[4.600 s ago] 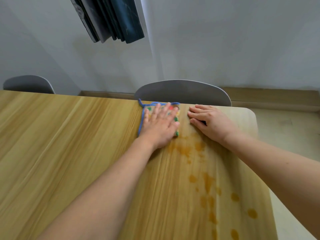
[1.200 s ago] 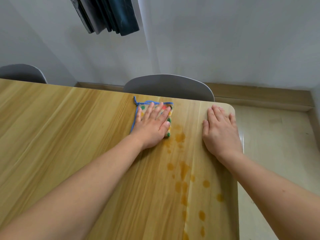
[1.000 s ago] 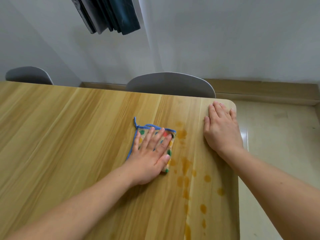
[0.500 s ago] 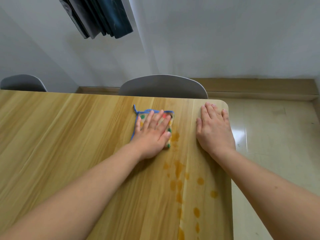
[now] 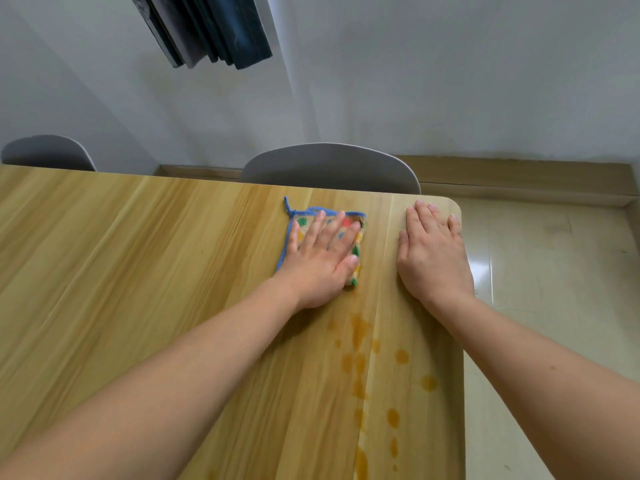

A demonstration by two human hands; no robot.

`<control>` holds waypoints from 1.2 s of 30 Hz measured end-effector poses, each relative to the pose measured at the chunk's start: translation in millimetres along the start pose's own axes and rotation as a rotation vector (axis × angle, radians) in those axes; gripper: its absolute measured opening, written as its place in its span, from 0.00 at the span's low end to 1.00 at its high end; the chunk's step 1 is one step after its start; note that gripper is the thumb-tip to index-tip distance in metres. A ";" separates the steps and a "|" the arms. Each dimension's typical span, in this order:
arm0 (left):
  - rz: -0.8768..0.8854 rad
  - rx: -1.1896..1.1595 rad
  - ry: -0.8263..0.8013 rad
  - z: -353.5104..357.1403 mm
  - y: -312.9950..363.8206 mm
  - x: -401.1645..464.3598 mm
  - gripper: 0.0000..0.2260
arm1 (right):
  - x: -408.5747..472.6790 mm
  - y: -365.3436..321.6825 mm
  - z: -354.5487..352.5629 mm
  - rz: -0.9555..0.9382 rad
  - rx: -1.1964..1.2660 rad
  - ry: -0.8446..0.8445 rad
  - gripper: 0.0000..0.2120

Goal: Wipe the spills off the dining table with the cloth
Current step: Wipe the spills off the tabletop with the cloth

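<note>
On the wooden tabletop (image 5: 138,271), the left hand (image 5: 320,261) lies flat with its grip wide, fingers spread and pressing the spotted, blue-edged cloth (image 5: 356,252) near the far edge, below the grey chair (image 5: 329,168) at twelve o'clock. At three o'clock of the cloth, the right hand (image 5: 433,258) rests palm-down, fingers straight, holding nothing. Orange spills (image 5: 360,334) trail toward six o'clock.

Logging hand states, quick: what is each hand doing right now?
Left hand: open, flat, pressing the cloth onto the table.
Right hand: open, flat on the table, holding nothing.
</note>
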State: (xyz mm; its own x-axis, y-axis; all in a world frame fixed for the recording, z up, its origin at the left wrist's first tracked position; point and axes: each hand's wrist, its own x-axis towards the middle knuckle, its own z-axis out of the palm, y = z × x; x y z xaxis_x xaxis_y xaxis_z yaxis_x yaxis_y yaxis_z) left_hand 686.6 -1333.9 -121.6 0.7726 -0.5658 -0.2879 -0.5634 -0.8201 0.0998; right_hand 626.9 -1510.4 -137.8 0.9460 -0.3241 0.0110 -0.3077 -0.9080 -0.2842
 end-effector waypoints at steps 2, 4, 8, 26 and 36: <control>0.020 0.002 -0.030 11.7 7.8 -35.4 0.26 | -0.7 0.2 -1.1 0.000 0.003 -0.011 0.25; 0.037 0.009 -0.068 22.7 14.2 -69.6 0.27 | -1.6 -0.2 -1.8 -0.001 0.005 -0.015 0.25; 0.044 0.013 -0.118 27.1 15.6 -93.5 0.27 | -3.1 -1.9 -3.6 -0.003 0.002 -0.022 0.25; -0.066 -0.036 0.054 -15.4 26.7 65.3 0.24 | 3.0 1.9 5.7 -0.016 0.000 0.049 0.24; 0.044 -0.008 -0.051 27.9 36.3 -72.0 0.27 | 0.4 -0.5 1.1 -0.012 0.012 0.011 0.24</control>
State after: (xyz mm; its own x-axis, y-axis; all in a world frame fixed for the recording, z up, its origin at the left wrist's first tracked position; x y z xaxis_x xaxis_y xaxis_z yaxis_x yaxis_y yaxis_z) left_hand 602.4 -1320.6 -123.9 0.7315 -0.5962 -0.3308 -0.5938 -0.7955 0.1207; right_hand 627.5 -1509.9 -138.7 0.9485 -0.3158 0.0255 -0.2947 -0.9089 -0.2952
